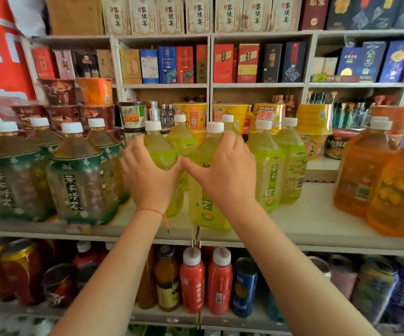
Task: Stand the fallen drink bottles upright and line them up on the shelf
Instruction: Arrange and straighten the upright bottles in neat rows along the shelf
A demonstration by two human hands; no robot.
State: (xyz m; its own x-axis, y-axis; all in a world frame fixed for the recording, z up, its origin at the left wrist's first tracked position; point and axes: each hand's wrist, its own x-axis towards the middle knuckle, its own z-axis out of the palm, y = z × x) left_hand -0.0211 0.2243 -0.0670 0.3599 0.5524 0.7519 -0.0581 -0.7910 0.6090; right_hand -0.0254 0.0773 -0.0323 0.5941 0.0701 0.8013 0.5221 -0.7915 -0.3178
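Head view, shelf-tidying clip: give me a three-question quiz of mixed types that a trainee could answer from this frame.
1. True or false: the left hand and the right hand each grip a green tea bottle.
2. Multiple choice: the dark green-labelled bottles stand A) to the left of the hands, B) to the right of the hands, C) on the shelf below.
3. Fill in: the orange drink bottles have caps of the colour ____.

Key: 1 true, left hand on the left green tea bottle, right hand on the right green tea bottle; 2 A; 3 white.
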